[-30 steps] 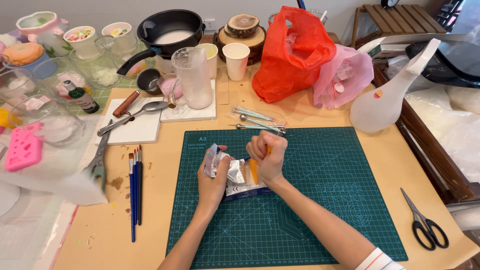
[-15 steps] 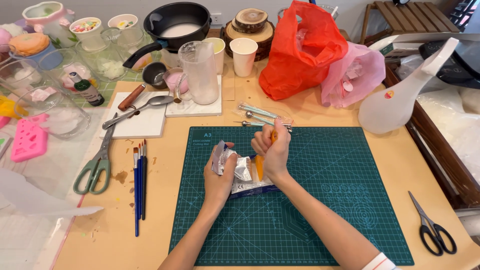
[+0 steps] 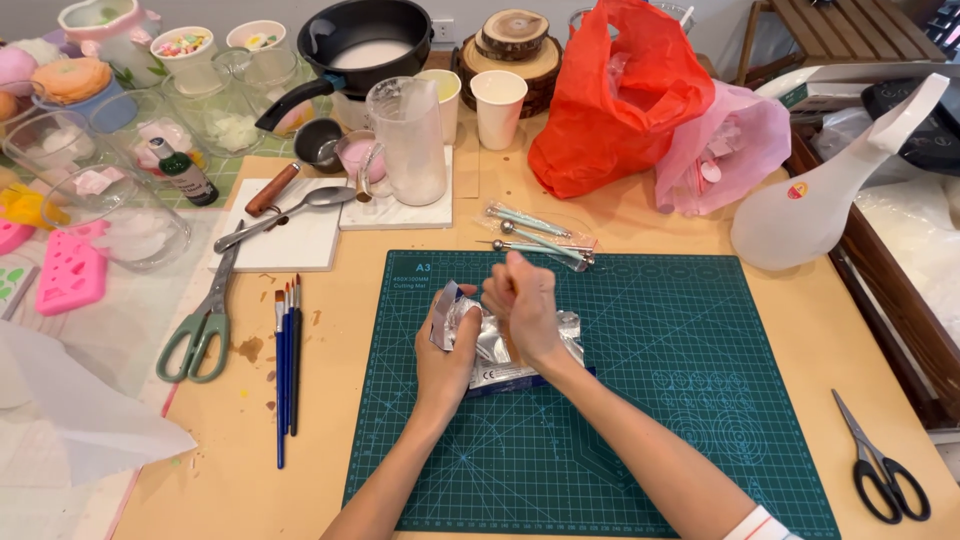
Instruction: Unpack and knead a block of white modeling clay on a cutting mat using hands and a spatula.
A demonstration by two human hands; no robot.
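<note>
While both hands work over the green mat (image 3: 650, 400), a crinkled silver pouch (image 3: 497, 345) lies between them near the mat's upper left part. The left hand (image 3: 447, 350) is clamped on the pouch's left end, thumb on top and fingers curled under the foil. The right hand (image 3: 522, 305) is closed into a loose fist just above the pouch's middle; whether it pinches the foil or something small cannot be told, since the fingers hide it. The 2 hands are close together, almost touching.

Just beyond the mat's top edge lie several pale dotting tools (image 3: 535, 235) in a clear sleeve. Left of the mat, 3 brushes (image 3: 287, 360) lie side by side on the wooden table (image 3: 850, 300), with green scissors (image 3: 205, 315) further left. Black scissors (image 3: 880, 465) rest at the right, off the mat. Behind the mat stand a clear jug (image 3: 408, 140) on a white tile (image 3: 400, 210), 2 paper cups (image 3: 498, 105), a black pan (image 3: 365, 45) and a stack of wood slices (image 3: 512, 45). A red bag (image 3: 615, 105) and a pink bag (image 3: 725, 150) slump to the right of the cups, beside a white bottle (image 3: 820, 200) with a long spout. A spoon (image 3: 290, 210) lies on a white board (image 3: 290, 240), and a pink mould (image 3: 72, 275) sits at the far left.
</note>
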